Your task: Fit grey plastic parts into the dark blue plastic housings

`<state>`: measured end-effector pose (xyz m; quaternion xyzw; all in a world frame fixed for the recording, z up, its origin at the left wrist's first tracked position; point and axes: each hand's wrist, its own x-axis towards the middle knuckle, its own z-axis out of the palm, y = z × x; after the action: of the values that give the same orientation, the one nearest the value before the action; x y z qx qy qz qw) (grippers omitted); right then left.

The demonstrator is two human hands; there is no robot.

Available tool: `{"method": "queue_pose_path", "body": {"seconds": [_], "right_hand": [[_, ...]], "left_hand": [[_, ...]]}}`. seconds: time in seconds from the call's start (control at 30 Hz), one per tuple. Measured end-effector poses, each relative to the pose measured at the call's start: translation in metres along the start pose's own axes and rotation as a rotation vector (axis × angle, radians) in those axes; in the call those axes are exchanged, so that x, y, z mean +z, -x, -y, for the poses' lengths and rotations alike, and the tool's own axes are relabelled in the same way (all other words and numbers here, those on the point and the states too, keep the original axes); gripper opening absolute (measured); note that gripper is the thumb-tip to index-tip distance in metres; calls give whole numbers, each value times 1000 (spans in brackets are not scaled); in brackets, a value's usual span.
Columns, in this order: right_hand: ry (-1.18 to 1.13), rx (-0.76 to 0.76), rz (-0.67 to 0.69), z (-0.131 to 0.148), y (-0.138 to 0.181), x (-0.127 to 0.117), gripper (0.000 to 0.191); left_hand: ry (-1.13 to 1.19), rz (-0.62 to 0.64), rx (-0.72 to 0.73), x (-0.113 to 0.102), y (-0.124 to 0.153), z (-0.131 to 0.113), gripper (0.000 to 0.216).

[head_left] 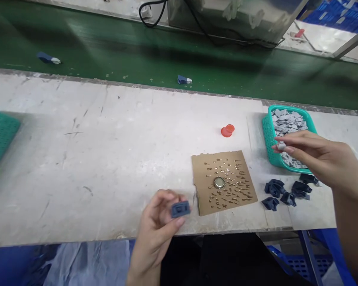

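Note:
My left hand (158, 226) holds a small dark blue plastic part (180, 209) between thumb and fingers, near the front edge of the white table. My right hand (313, 157) pinches a small grey piece (281, 145) just over the green basket (267, 135), which is filled with several grey pieces (288, 123). Between the hands lies a brown cardboard square (203, 194) scattered with several tiny metal pins (238, 190) and a round bottle cap (219, 182). A cluster of dark blue parts (283, 194) lies to the right of the cardboard.
A small orange cap (227, 130) lies behind the cardboard. Another green basket (0, 133) stands at the left edge. The green conveyor belt (122, 51) behind the table carries two blue-and-white assembled pieces (48, 58) (184, 80). A grey machine and black cable stand beyond it.

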<state>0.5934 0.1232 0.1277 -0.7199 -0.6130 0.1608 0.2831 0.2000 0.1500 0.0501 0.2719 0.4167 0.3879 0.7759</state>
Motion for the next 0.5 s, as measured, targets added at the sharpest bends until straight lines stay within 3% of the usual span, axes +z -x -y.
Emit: {"method": "queue_pose_path", "body": {"seconds": [0.1,0.2,0.27,0.4,0.5], "right_hand": [[-102,-79,73,28,2,13,16],[-269,-80,221,48,4,30,21],[-401,-22,307,57,6,41,25],[-512,70,373,61,9,60,8],[-470,156,501,55,14,68,22]], "left_hand": [[112,113,26,28,-12,10,34],[219,186,34,43,-20,17,33],[268,191,52,48,-22,20,30],[340,218,73,52,-22,24,24],[355,240,62,51,-21,27,26]]}}
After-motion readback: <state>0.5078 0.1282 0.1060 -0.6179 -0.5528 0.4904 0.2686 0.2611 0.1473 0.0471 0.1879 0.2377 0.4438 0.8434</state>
